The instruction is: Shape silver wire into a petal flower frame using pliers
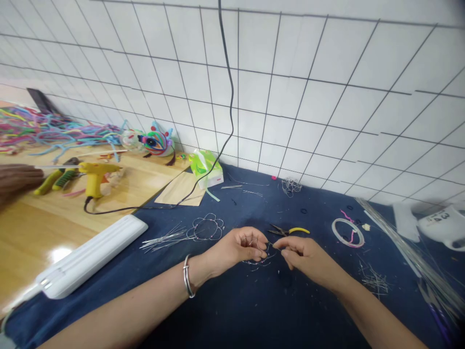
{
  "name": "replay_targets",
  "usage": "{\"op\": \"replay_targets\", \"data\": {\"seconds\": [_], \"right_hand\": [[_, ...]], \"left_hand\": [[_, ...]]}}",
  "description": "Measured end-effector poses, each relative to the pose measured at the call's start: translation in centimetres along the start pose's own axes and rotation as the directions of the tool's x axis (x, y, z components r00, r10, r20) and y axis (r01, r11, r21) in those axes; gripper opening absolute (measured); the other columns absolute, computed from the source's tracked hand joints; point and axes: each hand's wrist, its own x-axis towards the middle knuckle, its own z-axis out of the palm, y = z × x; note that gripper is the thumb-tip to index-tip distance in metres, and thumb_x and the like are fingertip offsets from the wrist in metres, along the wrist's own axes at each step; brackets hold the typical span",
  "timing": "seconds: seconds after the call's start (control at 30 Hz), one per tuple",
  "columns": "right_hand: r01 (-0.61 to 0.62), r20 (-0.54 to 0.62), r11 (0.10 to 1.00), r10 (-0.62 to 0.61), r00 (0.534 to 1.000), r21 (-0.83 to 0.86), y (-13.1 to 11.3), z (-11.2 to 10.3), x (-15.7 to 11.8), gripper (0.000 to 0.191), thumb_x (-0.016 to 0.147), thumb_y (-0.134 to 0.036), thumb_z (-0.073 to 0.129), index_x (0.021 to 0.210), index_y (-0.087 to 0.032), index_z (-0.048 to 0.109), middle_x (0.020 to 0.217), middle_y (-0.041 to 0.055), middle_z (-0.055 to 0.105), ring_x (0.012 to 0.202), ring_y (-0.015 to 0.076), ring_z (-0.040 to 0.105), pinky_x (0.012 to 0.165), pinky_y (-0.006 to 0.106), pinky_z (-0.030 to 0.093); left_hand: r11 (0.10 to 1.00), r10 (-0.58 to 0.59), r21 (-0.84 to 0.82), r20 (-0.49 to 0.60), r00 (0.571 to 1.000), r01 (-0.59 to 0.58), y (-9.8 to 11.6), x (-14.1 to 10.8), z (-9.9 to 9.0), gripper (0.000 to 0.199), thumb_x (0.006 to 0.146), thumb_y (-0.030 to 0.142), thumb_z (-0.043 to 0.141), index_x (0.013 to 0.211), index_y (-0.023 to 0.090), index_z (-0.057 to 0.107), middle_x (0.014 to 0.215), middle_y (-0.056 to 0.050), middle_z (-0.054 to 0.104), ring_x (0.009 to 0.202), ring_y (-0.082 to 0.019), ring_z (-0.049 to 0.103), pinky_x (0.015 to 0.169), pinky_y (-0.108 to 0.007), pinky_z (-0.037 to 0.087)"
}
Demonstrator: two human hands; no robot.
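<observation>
My left hand [247,247], with a silver bangle [188,277] on its wrist, is closed on a small beaded wire piece [258,262] of thin looped wire. Thumb and fingers of my right hand [301,254] pinch a thin wire end at the piece's right side. Just beyond my hands lie pliers [288,230] with a yellow handle. A flower-shaped beaded wire loop [207,228] rests on the dark blue cloth to the left, touching a bundle of straight wires [163,239]. My fingers hide part of the held piece.
Left are a white lamp bar [94,256], a yellow glue gun [95,177], green-handled pliers [60,178] and another person's hand [20,178]. Behind stands a tissue pack [206,168]; a black cable [231,97] hangs down. Right are a ring roll [336,237], long wires [410,247] and a white mug [441,227].
</observation>
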Motion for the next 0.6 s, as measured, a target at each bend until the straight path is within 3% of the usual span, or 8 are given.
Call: {"op": "replay_targets", "data": {"seconds": [0.2,0.4,0.6], "right_hand": [[-0.01,0.017,1.0,0.01,1.0,0.008,-0.24,0.05,-0.04,0.026,0.08,-0.023,0.043,0.099,-0.021,0.061,0.057,-0.0035,0.053,0.054,0.01,0.048,0.054,0.021,0.035],[-0.004,0.033,0.999,0.003,0.999,0.04,-0.39,0.15,0.0,0.025,0.079,-0.021,0.043,0.097,-0.022,0.061,0.058,-0.0036,0.052,0.056,0.01,0.049,0.055,0.021,0.036],[-0.004,-0.049,1.0,0.005,0.999,0.02,0.19,0.18,0.3,0.024,0.08,-0.025,0.043,0.097,-0.02,0.06,0.059,-0.0028,0.054,0.054,0.0102,0.048,0.054,0.022,0.036]], "left_hand": [[0.984,0.049,0.178,-0.088,0.995,-0.033,-0.17,0.21,0.16,0.018,0.068,0.017,0.066,0.085,0.013,0.059,0.075,-0.001,0.059,0.066,-0.009,0.054,0.061,-0.022,0.042],[0.854,0.2,0.511,-0.141,0.969,-0.102,-0.25,0.28,-0.17,0.015,0.07,0.027,0.065,0.076,0.014,0.062,0.078,-0.003,0.059,0.071,-0.012,0.054,0.065,-0.023,0.043],[0.876,0.094,0.48,-0.094,0.991,-0.037,0.18,0.06,-0.24,0.015,0.072,0.027,0.062,0.078,0.013,0.061,0.077,-0.003,0.061,0.066,-0.011,0.054,0.06,-0.022,0.043]]}}
